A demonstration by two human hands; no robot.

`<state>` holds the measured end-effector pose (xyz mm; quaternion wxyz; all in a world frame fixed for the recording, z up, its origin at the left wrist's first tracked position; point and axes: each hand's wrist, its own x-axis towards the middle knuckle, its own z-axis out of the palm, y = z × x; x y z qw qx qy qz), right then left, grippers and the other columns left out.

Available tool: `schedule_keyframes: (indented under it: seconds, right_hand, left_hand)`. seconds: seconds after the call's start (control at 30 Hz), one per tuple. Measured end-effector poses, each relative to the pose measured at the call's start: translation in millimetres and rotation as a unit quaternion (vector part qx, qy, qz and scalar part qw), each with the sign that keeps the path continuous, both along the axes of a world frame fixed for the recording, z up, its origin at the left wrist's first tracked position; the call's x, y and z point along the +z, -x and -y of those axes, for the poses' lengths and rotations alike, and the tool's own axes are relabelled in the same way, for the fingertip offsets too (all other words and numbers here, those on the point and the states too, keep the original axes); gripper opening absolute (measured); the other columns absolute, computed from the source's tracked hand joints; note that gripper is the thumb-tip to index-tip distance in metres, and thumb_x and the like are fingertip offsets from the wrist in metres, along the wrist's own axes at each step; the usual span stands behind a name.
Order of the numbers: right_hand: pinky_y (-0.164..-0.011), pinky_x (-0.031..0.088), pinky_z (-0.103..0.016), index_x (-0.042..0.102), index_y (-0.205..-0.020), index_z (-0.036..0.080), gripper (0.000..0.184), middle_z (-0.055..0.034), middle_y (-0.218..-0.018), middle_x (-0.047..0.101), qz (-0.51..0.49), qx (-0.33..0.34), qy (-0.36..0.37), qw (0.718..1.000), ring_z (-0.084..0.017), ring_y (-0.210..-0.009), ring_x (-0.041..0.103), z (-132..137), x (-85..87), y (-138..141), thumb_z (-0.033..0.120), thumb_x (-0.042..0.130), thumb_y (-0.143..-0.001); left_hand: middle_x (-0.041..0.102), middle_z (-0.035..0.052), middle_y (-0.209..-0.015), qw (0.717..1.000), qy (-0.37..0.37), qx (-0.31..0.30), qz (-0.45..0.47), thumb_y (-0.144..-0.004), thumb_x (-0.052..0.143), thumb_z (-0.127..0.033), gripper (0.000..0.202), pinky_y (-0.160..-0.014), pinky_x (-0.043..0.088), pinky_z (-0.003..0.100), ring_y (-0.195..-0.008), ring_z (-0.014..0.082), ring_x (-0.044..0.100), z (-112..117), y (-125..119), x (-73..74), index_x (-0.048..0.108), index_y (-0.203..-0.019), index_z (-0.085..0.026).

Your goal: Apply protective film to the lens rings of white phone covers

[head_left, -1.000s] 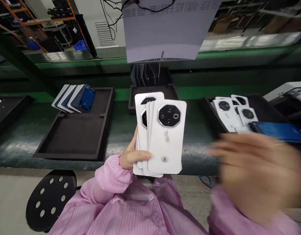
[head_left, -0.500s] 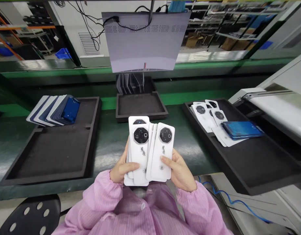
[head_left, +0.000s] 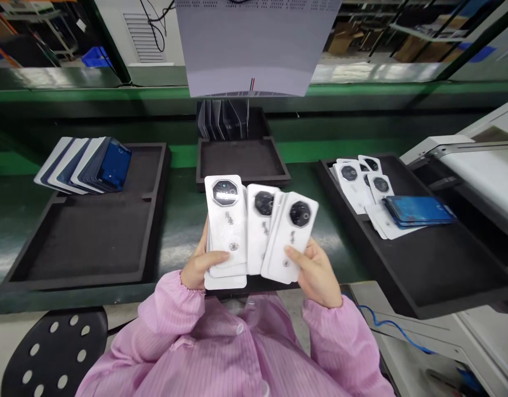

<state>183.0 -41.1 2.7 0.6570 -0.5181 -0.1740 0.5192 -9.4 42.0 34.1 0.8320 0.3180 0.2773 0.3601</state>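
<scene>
My left hand is closed around a stack of white phone back covers, thumb on top and the other fingers hidden underneath. Each cover carries a dark octagonal camera window and small printed marks. My right hand pinches a second, fanned stack of phone back covers, tilted to the right. Between the two stacks a single cover shows, overlapped by the right one; which hand supports it I cannot tell. Both stacks are held at the bench's front edge, in front of my body.
A black tray on the left holds a leaning row of white and blue panels. The middle tray has dark panels. In the right tray lie white covers and blue-filmed panels. A monitor hangs above.
The covers have been fanned apart: the left stack moved up and left, the right stack shifted right and tilted, exposing a cover between them. The camera view has tipped downward.
</scene>
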Motion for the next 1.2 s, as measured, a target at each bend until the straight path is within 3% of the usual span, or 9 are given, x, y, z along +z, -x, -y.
schedule_keyframes:
  seconds: [0.13, 0.27, 0.4, 0.47, 0.6, 0.73, 1.0, 1.1, 1.2]
  right_hand:
    - [-0.084, 0.052, -0.042, 0.056, -0.097, 0.023, 0.042, -0.0046, -0.105, 0.068, 0.117, -0.086, 0.02, 0.989, -0.024, -0.096, 0.064, -2.6, -9.1, -16.7, 0.035, 0.075, -0.062]
    - [-0.081, 0.051, -0.047, 0.057, -0.094, 0.019, 0.042, -0.0097, -0.1, 0.068, 0.248, -0.073, 0.085, 0.962, -0.028, -0.093, 0.064, -9.2, -35.3, -22.0, 0.04, 0.073, -0.061]
    - [-0.078, 0.049, -0.052, 0.061, -0.086, 0.017, 0.04, -0.0107, -0.09, 0.069, 0.294, -0.065, 0.118, 0.946, -0.031, -0.085, 0.064, -8.7, -47.0, -22.9, 0.037, 0.077, -0.056]
    - [-0.077, 0.05, -0.051, 0.059, -0.091, 0.017, 0.043, -0.0105, -0.095, 0.068, 0.292, -0.073, 0.11, 0.947, -0.03, -0.086, 0.064, -5.0, -33.4, -23.0, 0.04, 0.075, -0.058]
    - [-0.077, 0.054, -0.048, 0.057, -0.096, 0.023, 0.04, -0.0066, -0.099, 0.069, 0.178, -0.071, 0.026, 0.981, -0.029, -0.087, 0.067, -1.3, 22.1, -13.8, 0.037, 0.074, -0.063]
    - [-0.074, 0.056, -0.046, 0.059, -0.093, 0.025, 0.035, -0.0026, -0.089, 0.072, 0.13, 0.026, -0.043, 0.99, -0.027, -0.081, 0.068, -14.6, 61.0, 10.8, 0.033, 0.076, -0.064]
    - [-0.068, 0.059, -0.037, 0.053, -0.103, 0.024, 0.034, -0.0037, -0.105, 0.066, 0.191, 0.097, -0.073, 0.974, -0.024, -0.092, 0.065, -32.1, 59.8, 36.9, 0.033, 0.069, -0.074]
    - [-0.051, 0.059, -0.032, 0.052, -0.102, 0.025, 0.034, -0.003, -0.101, 0.067, 0.176, 0.112, -0.074, 0.975, -0.023, -0.08, 0.067, -30.0, 64.7, 35.8, 0.034, 0.069, -0.074]
    - [-0.059, 0.06, -0.032, 0.053, -0.101, 0.025, 0.032, -0.0025, -0.101, 0.067, 0.184, 0.099, -0.087, 0.974, -0.023, -0.086, 0.067, -29.3, 69.9, 34.0, 0.032, 0.07, -0.074]
  left_hand:
    - [0.05, 0.0126, -0.134, 0.999, 0.003, -0.007, 0.052, -0.061, 0.067, -0.014, 0.091, -0.074, 0.054, 0.047, -0.104, 0.0348, 0.059, -2.2, 5.4, 8.4, 0.024, -0.14, -0.031]
    - [0.04, 0.0168, -0.14, 0.998, -0.003, -0.005, 0.065, -0.062, 0.064, -0.014, 0.078, -0.072, 0.054, 0.049, -0.107, 0.0368, 0.056, -1.9, 12.2, 15.1, 0.035, -0.134, -0.022]
    - [0.037, 0.0153, -0.143, 0.996, 0.005, -0.018, 0.085, -0.064, 0.063, -0.014, 0.081, -0.073, 0.053, 0.051, -0.11, 0.0395, 0.054, 2.2, 17.2, 21.3, 0.029, -0.137, -0.027]
    - [0.038, 0.014, -0.143, 0.995, 0.008, -0.029, 0.096, -0.066, 0.063, -0.013, 0.088, -0.075, 0.052, 0.053, -0.111, 0.0395, 0.054, 4.8, 18.0, 24.8, 0.019, -0.14, -0.033]
    - [0.042, 0.0125, -0.139, 0.992, 0.004, -0.054, 0.113, -0.07, 0.061, -0.009, 0.097, -0.076, 0.052, 0.053, -0.108, 0.0369, 0.057, 9.7, 15.7, 28.7, 0.002, -0.14, -0.04]
    - [0.056, 0.012, -0.126, 0.992, 0.0, -0.076, 0.102, -0.073, 0.061, -0.013, 0.097, -0.067, 0.055, 0.045, -0.093, 0.0332, 0.065, 16.0, 10.9, 25.7, -0.003, -0.141, -0.039]
    - [0.052, 0.0084, -0.132, 0.996, -0.006, -0.027, 0.086, -0.078, 0.062, -0.028, 0.087, -0.087, 0.05, 0.047, -0.106, 0.032, 0.06, 22.9, 8.3, 25.0, 0.005, -0.143, -0.035]
    - [0.05, 0.0071, -0.135, 0.994, 0.018, -0.025, 0.108, -0.078, 0.056, -0.021, 0.083, -0.09, 0.047, 0.051, -0.106, 0.0333, 0.06, 22.5, 9.0, 29.5, 0.007, -0.143, -0.035]
    - [0.05, 0.0054, -0.135, 0.994, 0.03, -0.031, 0.098, -0.077, 0.054, -0.013, 0.085, -0.091, 0.046, 0.054, -0.106, 0.0335, 0.059, 21.9, 9.1, 35.6, 0.006, -0.143, -0.037]
